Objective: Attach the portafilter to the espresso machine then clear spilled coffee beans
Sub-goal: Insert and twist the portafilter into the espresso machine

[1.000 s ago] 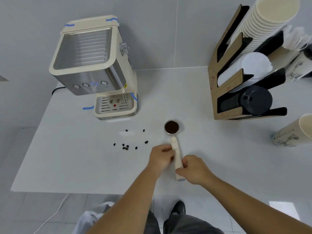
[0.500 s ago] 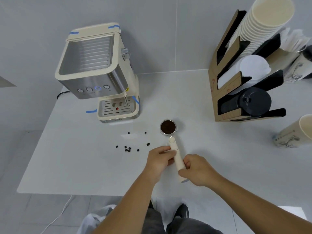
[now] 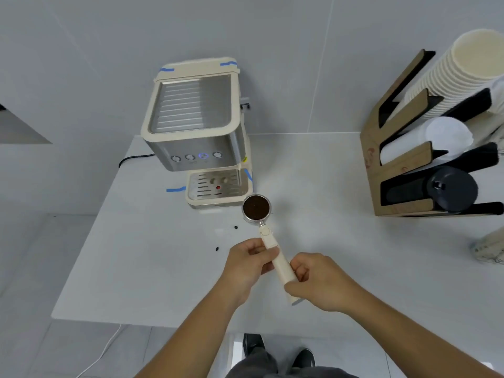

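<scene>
A cardboard cup rack (image 3: 392, 170) stands at the white table's (image 3: 136, 268) right side, holding stacked paper cups (image 3: 461, 66), white lids (image 3: 447, 132) and black lids (image 3: 450, 188). Blue tape (image 3: 176, 189) (a short strip) lies on the tabletop, and a black power cord (image 3: 133, 158) runs off the table's far left edge.

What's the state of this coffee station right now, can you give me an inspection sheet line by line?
Surface: white table, two coffee beans visible.
Job's things: portafilter full of grounds, held near espresso machine, not attached.
Clutter: cup rack with paper cups, lids; lying cup at right edge.
Hands: left hand and right hand grip the handle.
Cables: black cord behind machine; white cable on floor.
Surroundings: grey wall, tiled floor.
</scene>
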Action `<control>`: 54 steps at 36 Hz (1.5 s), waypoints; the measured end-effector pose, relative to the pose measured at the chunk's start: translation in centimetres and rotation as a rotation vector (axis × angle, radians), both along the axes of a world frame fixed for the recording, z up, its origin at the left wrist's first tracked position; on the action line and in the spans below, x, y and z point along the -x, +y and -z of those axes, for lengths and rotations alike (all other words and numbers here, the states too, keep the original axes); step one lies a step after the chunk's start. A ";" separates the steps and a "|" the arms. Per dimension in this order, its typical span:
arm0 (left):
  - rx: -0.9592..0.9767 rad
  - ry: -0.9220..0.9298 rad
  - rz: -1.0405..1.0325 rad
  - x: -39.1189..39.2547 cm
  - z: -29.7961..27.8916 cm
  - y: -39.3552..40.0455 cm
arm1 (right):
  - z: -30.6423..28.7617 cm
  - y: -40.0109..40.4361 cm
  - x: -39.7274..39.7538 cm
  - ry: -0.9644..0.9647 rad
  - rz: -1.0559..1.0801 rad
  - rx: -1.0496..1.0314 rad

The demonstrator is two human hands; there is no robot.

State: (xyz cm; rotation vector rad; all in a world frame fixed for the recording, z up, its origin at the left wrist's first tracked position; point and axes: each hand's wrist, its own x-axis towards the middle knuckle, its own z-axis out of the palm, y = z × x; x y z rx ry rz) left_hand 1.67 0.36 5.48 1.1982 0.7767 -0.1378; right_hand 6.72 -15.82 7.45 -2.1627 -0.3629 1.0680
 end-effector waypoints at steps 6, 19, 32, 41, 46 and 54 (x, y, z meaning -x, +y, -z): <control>0.006 -0.029 0.016 1.6 -1.3 3.3 | -0.4 2.9 0.6 0.130 -0.003 -0.079; -0.027 -0.028 0.155 4.3 -2.4 9.6 | -0.2 8.6 2.1 0.573 0.052 -0.258; -0.368 -0.046 0.117 5.6 -5.7 17.4 | 0.4 11.4 1.6 0.603 0.093 -0.222; -0.796 -0.333 0.188 0.7 -12.8 21.2 | 0.5 14.1 0.5 0.587 0.141 -0.218; -1.027 -0.425 0.273 -3.4 -14.7 22.3 | 0.1 15.2 -0.4 0.574 0.131 -0.184; -1.302 -0.481 0.589 -11.0 -14.1 23.3 | 0.4 17.9 -2.0 0.541 0.184 -0.188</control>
